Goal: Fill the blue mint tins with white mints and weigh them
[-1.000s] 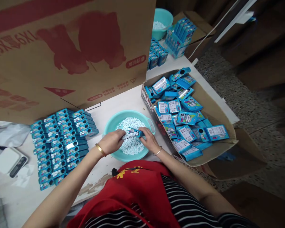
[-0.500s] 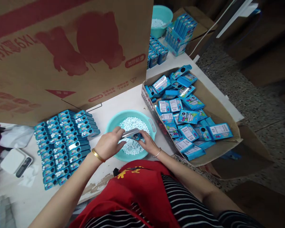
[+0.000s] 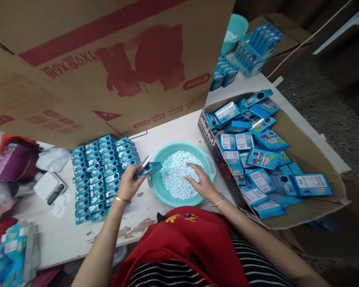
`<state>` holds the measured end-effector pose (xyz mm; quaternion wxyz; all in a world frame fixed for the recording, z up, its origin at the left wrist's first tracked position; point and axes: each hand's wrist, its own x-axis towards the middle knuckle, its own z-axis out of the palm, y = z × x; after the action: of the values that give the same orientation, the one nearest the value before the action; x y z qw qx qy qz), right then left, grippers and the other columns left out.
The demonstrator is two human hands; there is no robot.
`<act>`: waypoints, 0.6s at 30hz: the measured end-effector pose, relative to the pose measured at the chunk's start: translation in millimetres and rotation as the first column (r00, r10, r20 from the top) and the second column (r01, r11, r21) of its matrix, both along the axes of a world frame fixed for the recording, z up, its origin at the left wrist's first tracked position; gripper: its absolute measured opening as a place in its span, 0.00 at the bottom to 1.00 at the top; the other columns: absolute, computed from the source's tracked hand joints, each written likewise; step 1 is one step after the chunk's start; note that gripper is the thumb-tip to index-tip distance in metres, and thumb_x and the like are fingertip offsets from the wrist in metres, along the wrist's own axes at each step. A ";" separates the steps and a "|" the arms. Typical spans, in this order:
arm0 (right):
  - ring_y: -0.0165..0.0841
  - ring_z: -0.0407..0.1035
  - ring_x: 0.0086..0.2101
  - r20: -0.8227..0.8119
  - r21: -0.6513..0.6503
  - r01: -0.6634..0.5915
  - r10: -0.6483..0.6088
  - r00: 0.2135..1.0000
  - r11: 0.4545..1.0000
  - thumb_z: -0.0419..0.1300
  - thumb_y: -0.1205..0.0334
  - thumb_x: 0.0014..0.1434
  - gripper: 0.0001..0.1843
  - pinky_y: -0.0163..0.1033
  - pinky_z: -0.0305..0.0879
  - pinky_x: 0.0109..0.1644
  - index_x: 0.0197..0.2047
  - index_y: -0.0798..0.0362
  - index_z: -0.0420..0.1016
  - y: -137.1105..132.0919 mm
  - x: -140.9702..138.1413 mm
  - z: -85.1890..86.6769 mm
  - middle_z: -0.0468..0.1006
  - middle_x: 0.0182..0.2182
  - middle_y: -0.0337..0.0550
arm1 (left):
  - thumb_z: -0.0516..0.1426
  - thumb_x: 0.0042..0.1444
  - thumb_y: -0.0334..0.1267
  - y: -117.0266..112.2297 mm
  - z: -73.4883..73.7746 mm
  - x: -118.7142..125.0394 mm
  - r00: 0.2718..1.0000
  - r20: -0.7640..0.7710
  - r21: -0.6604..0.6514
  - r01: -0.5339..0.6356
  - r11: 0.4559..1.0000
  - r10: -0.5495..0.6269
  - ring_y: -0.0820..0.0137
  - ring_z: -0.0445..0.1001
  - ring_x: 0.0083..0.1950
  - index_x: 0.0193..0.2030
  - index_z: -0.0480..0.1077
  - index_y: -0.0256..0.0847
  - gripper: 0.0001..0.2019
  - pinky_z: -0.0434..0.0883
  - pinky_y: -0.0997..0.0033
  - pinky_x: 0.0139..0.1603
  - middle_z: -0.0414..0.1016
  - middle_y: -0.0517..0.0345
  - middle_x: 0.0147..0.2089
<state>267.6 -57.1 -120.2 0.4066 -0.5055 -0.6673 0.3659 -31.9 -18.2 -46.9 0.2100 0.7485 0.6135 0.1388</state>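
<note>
My left hand (image 3: 128,184) grips a small blue candy box (image 3: 147,168) and holds it just left of the teal basin (image 3: 160,185), close to the rows of filled blue boxes (image 3: 103,175). My right hand (image 3: 201,182) rests with fingers spread on the heap of small white candies (image 3: 178,173) inside the basin. A gold bangle sits on my left wrist and a thin bracelet on my right.
A cardboard tray (image 3: 305,149) of loose blue boxes lies at the right. A big brown carton (image 3: 107,59) stands behind the table. A small white scale (image 3: 49,186) sits at the left. A second teal basin (image 3: 236,30) and more blue boxes (image 3: 259,44) are at the back.
Both hands held the box over the candies; now my left hand has carried it leftward toward the rows, while my right hand stays in the basin. The view has shifted left.
</note>
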 end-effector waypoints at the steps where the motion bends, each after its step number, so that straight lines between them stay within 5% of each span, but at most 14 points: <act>1: 0.41 0.66 0.54 0.017 0.020 0.062 -0.062 0.998 0.998 0.57 0.57 0.64 0.21 0.52 0.63 0.60 0.59 0.50 0.65 5.4 8.4 4.4 0.72 0.53 0.51 | 0.56 0.56 0.46 2.0 -3.1 -17.8 0.996 -0.047 0.024 -0.075 0.997 0.076 0.68 0.67 0.38 0.42 0.66 0.39 0.13 0.68 0.68 0.41 0.68 0.55 0.37; 6: 0.40 0.69 0.49 0.058 0.109 0.466 -0.474 0.879 0.878 0.56 0.55 0.63 0.16 0.50 0.66 0.55 0.52 0.51 0.70 39.1 76.6 1.4 0.74 0.47 0.51 | 0.54 0.52 0.52 15.8 -40.7 -88.0 0.967 -0.181 0.021 -0.178 0.984 0.179 0.64 0.68 0.37 0.40 0.66 0.39 0.17 0.70 0.63 0.41 0.68 0.53 0.36; 11: 0.40 0.70 0.43 0.227 0.143 0.716 -0.727 0.648 0.683 0.51 0.52 0.63 0.19 0.49 0.69 0.48 0.51 0.56 0.68 63.9 166.6 -30.1 0.75 0.43 0.54 | 0.51 0.51 0.55 29.0 -81.0 -99.3 0.965 -0.185 0.029 -0.183 0.983 0.185 0.56 0.70 0.40 0.39 0.64 0.44 0.17 0.71 0.52 0.43 0.66 0.51 0.38; 16: 0.50 0.64 0.51 0.412 0.174 0.682 -0.682 0.604 0.710 0.58 0.48 0.56 0.23 0.62 0.55 0.58 0.47 0.58 0.73 65.6 217.2 -46.0 0.74 0.46 0.60 | 0.49 0.52 0.57 21.1 -71.2 -81.3 0.907 -0.282 0.048 -0.312 0.949 0.312 0.45 0.67 0.54 0.54 0.59 0.50 0.25 0.71 0.44 0.42 0.65 0.51 0.48; 18: 0.55 0.58 0.57 0.562 0.131 0.632 -0.582 0.587 0.764 0.64 0.44 0.50 0.32 0.68 0.47 0.60 0.52 0.58 0.71 60.2 228.0 -49.8 0.70 0.52 0.63 | 0.49 0.53 0.57 17.8 -62.5 -69.3 0.945 -0.233 0.031 -0.229 0.973 0.230 0.42 0.63 0.56 0.57 0.56 0.50 0.27 0.70 0.41 0.44 0.66 0.50 0.47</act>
<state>495.6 3.1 -170.0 0.2653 -0.8041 -0.5282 0.0629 -101.2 -0.4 -109.3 0.1172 0.6835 0.7167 0.0736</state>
